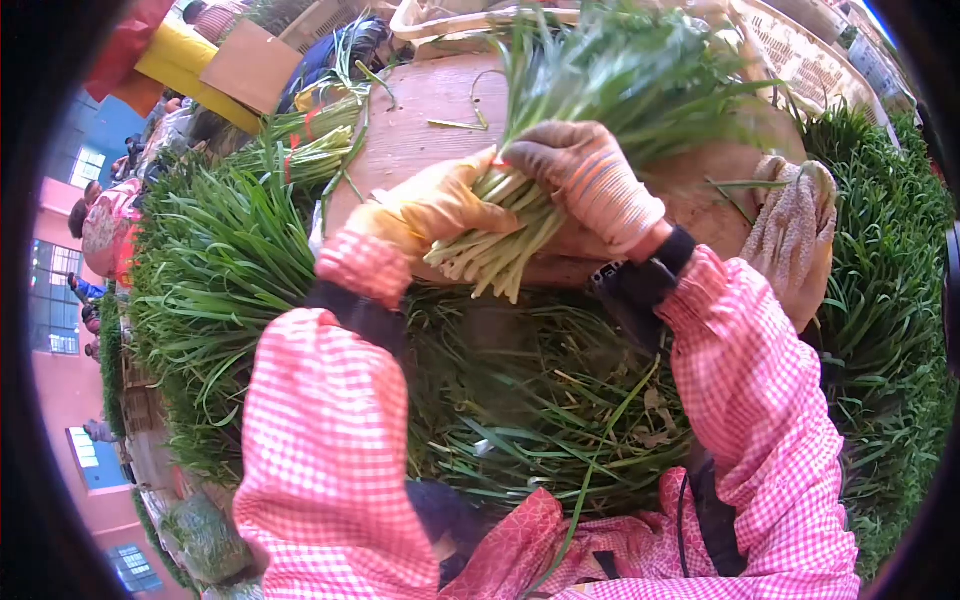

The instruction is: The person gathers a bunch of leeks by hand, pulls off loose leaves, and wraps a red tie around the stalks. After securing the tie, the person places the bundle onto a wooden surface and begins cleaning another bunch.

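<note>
A bunch of chives [515, 215] is between my hands above a wooden board, its pale stalk ends toward me and its leaves [640, 75] blurred at the far side. My left hand [445, 205], in a yellow glove, is closed round the stalks from the left. In a grey and white knit glove, my right hand [585, 175] grips the bunch from the right, higher up. A little red, seemingly a tie, shows between the hands; most of it is hidden by my fingers.
The board [430, 100] carries loose stalks and a crumpled cloth [790, 215] at its right edge. Tied bunches [320, 155] lie at the left. Chives heap on both sides [220, 290], and loose leaves [520, 390] lie below. A plastic crate [800, 50] stands behind.
</note>
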Motion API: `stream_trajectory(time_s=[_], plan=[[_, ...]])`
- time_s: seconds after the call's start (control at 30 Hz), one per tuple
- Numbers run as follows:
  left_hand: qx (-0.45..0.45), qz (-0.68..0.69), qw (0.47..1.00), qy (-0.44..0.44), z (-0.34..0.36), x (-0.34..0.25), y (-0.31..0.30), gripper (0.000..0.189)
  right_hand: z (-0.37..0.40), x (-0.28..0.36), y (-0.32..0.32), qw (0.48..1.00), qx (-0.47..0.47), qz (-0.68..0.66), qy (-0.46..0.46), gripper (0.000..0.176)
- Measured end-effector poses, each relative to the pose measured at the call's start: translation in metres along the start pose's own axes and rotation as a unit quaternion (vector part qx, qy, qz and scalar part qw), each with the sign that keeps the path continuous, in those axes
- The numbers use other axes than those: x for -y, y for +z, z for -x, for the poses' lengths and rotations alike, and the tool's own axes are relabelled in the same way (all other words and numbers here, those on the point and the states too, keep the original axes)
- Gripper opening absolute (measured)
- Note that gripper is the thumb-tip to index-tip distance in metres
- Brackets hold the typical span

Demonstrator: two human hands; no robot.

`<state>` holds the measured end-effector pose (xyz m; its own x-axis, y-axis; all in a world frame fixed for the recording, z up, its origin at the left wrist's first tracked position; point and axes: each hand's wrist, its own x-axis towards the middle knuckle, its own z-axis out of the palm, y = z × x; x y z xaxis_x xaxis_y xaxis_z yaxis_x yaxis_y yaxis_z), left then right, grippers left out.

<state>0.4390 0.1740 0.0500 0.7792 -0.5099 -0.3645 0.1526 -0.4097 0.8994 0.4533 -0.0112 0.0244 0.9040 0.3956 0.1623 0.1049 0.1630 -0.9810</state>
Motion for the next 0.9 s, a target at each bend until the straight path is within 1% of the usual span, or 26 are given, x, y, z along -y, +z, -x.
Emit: stream_trajectory(time_s=[0.03, 0.07, 0.13, 0.17, 0.2, 0.27, 0.3, 0.33, 0.4, 0.43, 0.47, 0.53, 0.57, 0.6, 0.63, 0.67, 0.7, 0.73, 0.77, 0.8, 0.83, 0.87, 0.9], plan=[[-0.043, -0.041, 0.998, -0.011, 0.002, -0.005, 0.004, 0.077, -0.003, -0.009, 0.001, 0.992, -0.026, -0.110, 0.048, 0.018], [-0.085, -0.079, 0.993, -0.022, 0.004, -0.009, 0.012, 0.088, -0.009, -0.008, -0.001, 0.991, -0.028, -0.105, 0.073, 0.016], [-0.189, -0.189, 0.963, -0.041, 0.013, -0.003, 0.034, 0.098, -0.012, -0.010, -0.004, 0.999, -0.019, -0.017, 0.037, 0.016], [-0.245, -0.270, 0.931, -0.021, 0.014, -0.001, 0.049, 0.107, -0.015, -0.015, -0.001, 0.998, -0.015, -0.055, 0.020, 0.016], [-0.304, -0.347, 0.887, -0.011, 0.016, 0.001, 0.065, 0.116, -0.017, -0.016, -0.001, 0.999, -0.021, -0.038, 0.030, 0.016], [-0.425, -0.467, 0.775, -0.015, 0.007, 0.021, 0.089, 0.126, -0.019, -0.014, 0.002, 0.998, -0.029, -0.006, 0.053, 0.016], [-0.436, -0.510, 0.742, -0.019, 0.003, 0.031, 0.089, 0.119, -0.020, -0.011, 0.001, 0.994, -0.026, -0.042, 0.101, 0.016], [-0.447, -0.550, 0.705, -0.025, 0.000, 0.037, 0.090, 0.112, -0.020, -0.005, -0.002, 0.996, -0.020, -0.024, 0.085, 0.015], [-0.428, -0.587, 0.686, -0.047, -0.007, 0.047, 0.080, 0.100, -0.020, 0.002, -0.008, 0.998, -0.008, 0.008, 0.062, 0.014], [-0.467, -0.649, 0.599, 0.047, -0.010, 0.048, 0.068, 0.058, -0.027, -0.004, -0.010, 0.998, -0.013, -0.029, 0.049, 0.012], [-0.437, -0.682, 0.584, 0.050, -0.009, 0.048, 0.054, 0.053, -0.030, -0.007, -0.010, 0.996, -0.027, -0.066, 0.061, 0.012], [-0.428, -0.698, 0.562, 0.117, -0.006, 0.050, 0.037, 0.051, -0.032, -0.008, -0.010, 0.985, -0.053, -0.136, 0.090, 0.011], [-0.441, -0.698, 0.558, 0.084, -0.007, 0.058, 0.044, 0.052, -0.030, -0.009, -0.006, 0.997, -0.011, 0.041, -0.057, 0.011], [-0.455, -0.698, 0.550, 0.055, -0.010, 0.070, 0.050, 0.053, -0.022, -0.011, -0.003, 0.997, -0.033, -0.035, 0.057, 0.011], [-0.471, -0.666, 0.575, 0.065, -0.013, 0.072, 0.050, 0.072, -0.025, -0.012, -0.001, 0.994, -0.046, -0.069, 0.073, 0.011], [-0.464, -0.640, 0.607, 0.082, -0.014, 0.077, 0.047, 0.077, -0.024, -0.016, 0.000, 0.988, -0.060, -0.103, 0.099, 0.012], [-0.451, -0.611, 0.643, 0.098, -0.012, 0.085, 0.045, 0.082, -0.021, -0.021, -0.001, 0.989, -0.062, -0.095, 0.098, 0.012], [-0.440, -0.582, 0.674, 0.114, -0.009, 0.079, 0.042, 0.087, -0.021, -0.022, -0.002, 0.990, -0.063, -0.087, 0.093, 0.012], [-0.429, -0.496, 0.735, 0.172, -0.003, 0.073, 0.041, 0.105, -0.022, -0.021, 0.000, 0.991, -0.061, -0.082, 0.086, 0.012], [-0.406, -0.537, 0.736, 0.065, -0.001, 0.064, 0.042, 0.107, -0.022, -0.021, 0.002, 0.991, -0.067, -0.094, 0.075, 0.012], [-0.378, -0.571, 0.728, -0.042, 0.002, 0.029, 0.053, 0.110, -0.022, -0.023, 0.003, 0.990, -0.075, -0.105, 0.063, 0.012], [-0.385, -0.593, 0.705, -0.062, 0.001, 0.015, 0.056, 0.109, -0.021, -0.028, 0.002, 0.988, -0.084, -0.116, 0.053, 0.012], [-0.391, -0.614, 0.681, -0.083, 0.000, 0.001, 0.059, 0.110, -0.021, -0.032, 0.002, 0.992, -0.079, -0.094, 0.008, 0.013]])
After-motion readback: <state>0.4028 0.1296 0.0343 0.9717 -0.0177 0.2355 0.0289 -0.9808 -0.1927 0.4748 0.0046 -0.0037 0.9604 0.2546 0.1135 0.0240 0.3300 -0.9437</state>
